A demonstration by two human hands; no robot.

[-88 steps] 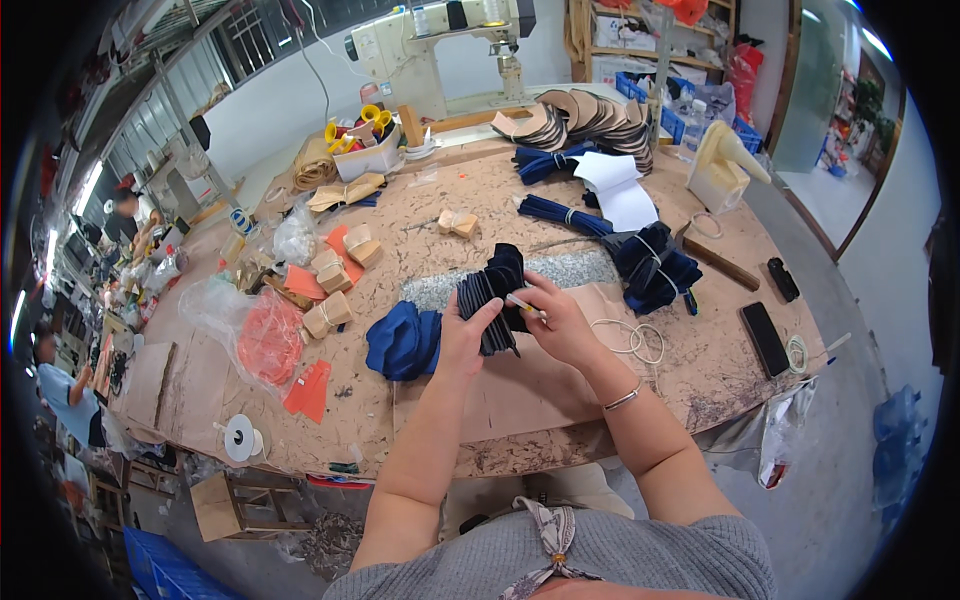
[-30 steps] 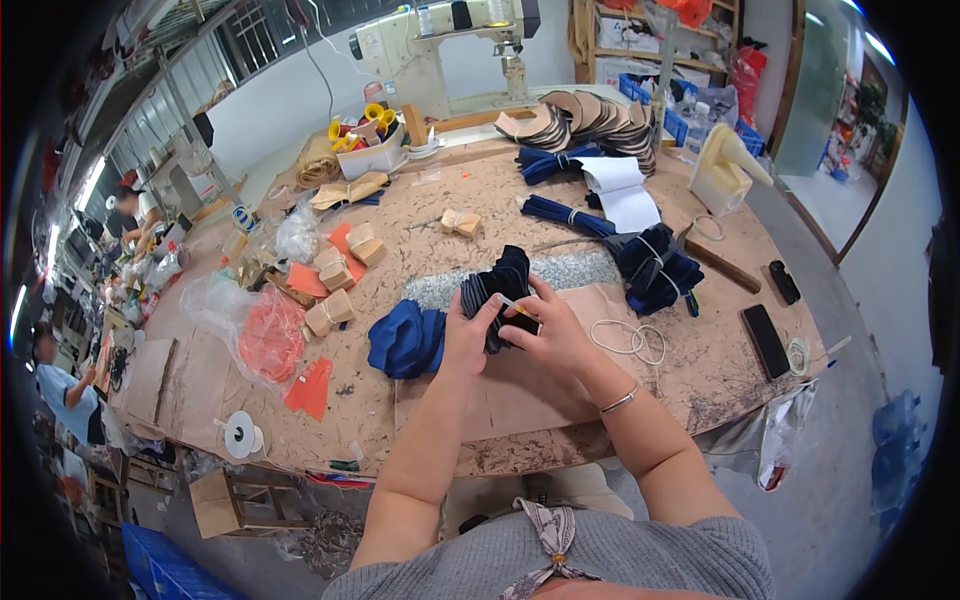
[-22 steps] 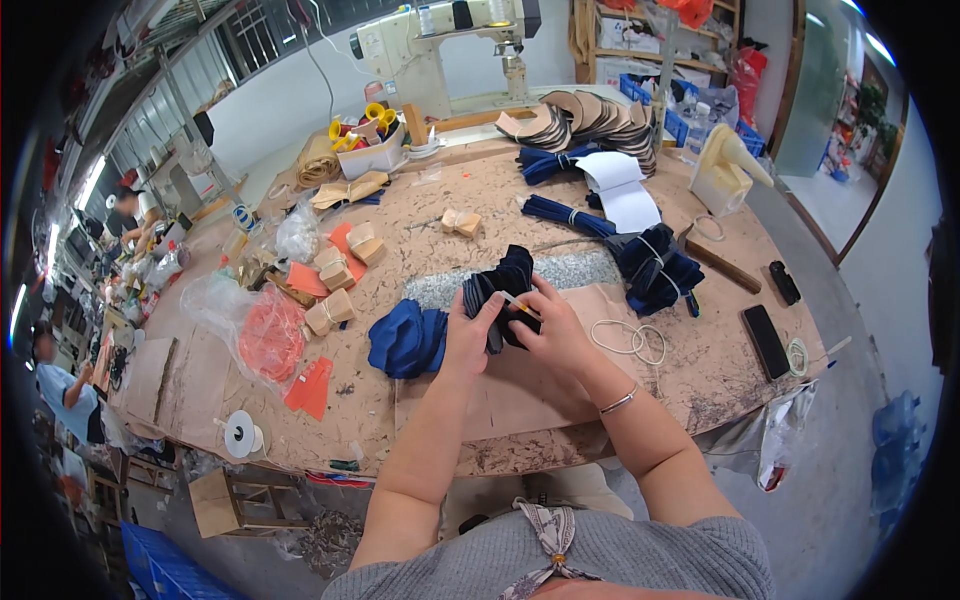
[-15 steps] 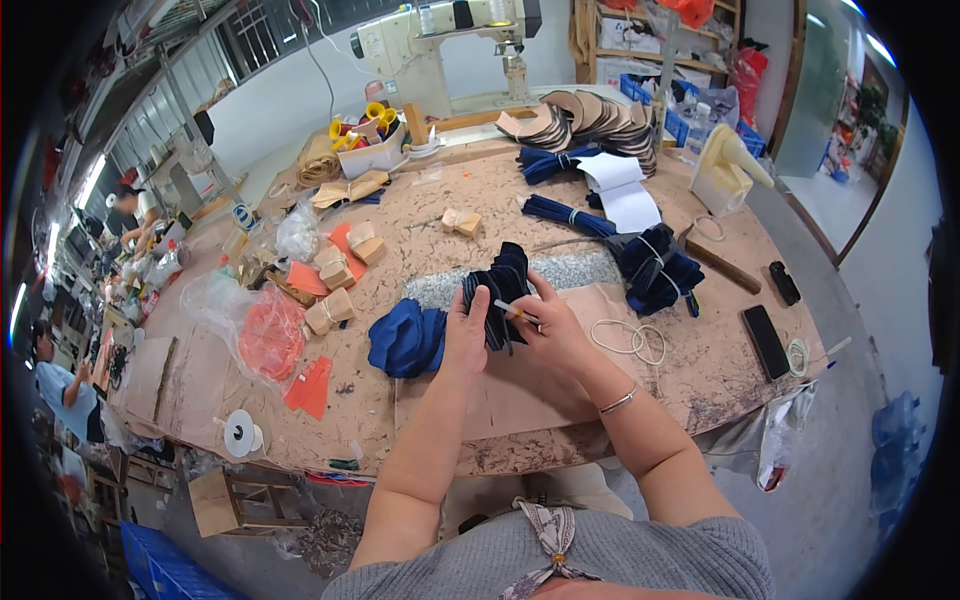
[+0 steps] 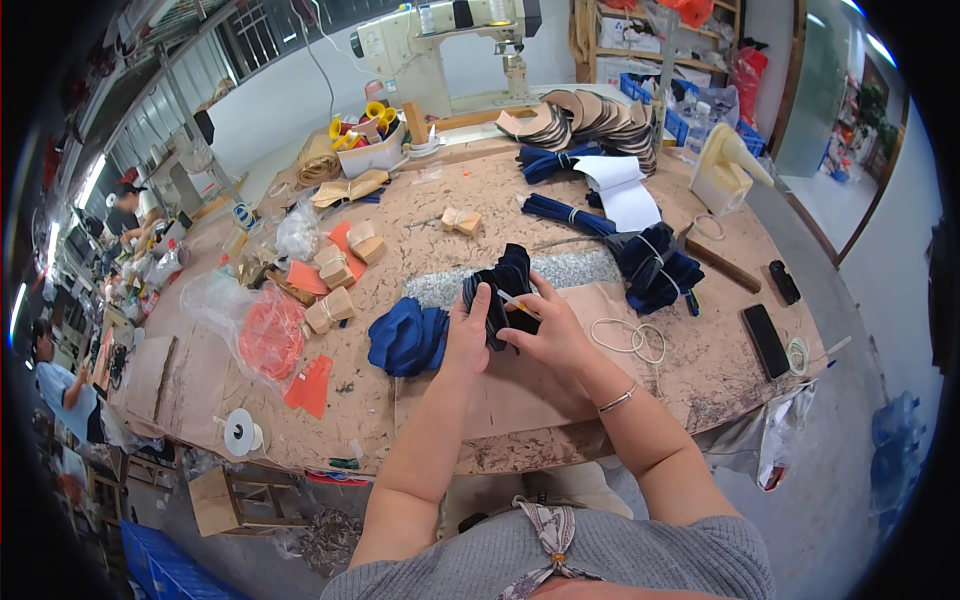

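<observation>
A stack of dark cut fabric pieces [image 5: 512,268] is held upright over the middle of the worktable. My left hand [image 5: 467,335] grips its left side, with the thumb up along the edges. My right hand [image 5: 548,325] has its fingers at the right side of the stack and holds a slim white and yellow pen-like tool [image 5: 515,302] across the pieces. The tool's tip is too small to make out. Just left of my left hand lies a pile of blue fabric pieces [image 5: 405,338]. A grey speckled slab [image 5: 580,267] lies behind my hands.
Bundled dark blue pieces [image 5: 655,268] and a hammer-like wooden handle [image 5: 725,267] lie to the right, near a black phone [image 5: 765,342]. Orange pieces [image 5: 272,333] in plastic and small tan bundles [image 5: 328,310] are on the left. A sewing machine [image 5: 430,60] stands behind.
My right fingers have shifted slightly at the stack, and the thumb now lies lower. The fabric pieces have tilted and spread a little. Both forearms stay nearly in place.
</observation>
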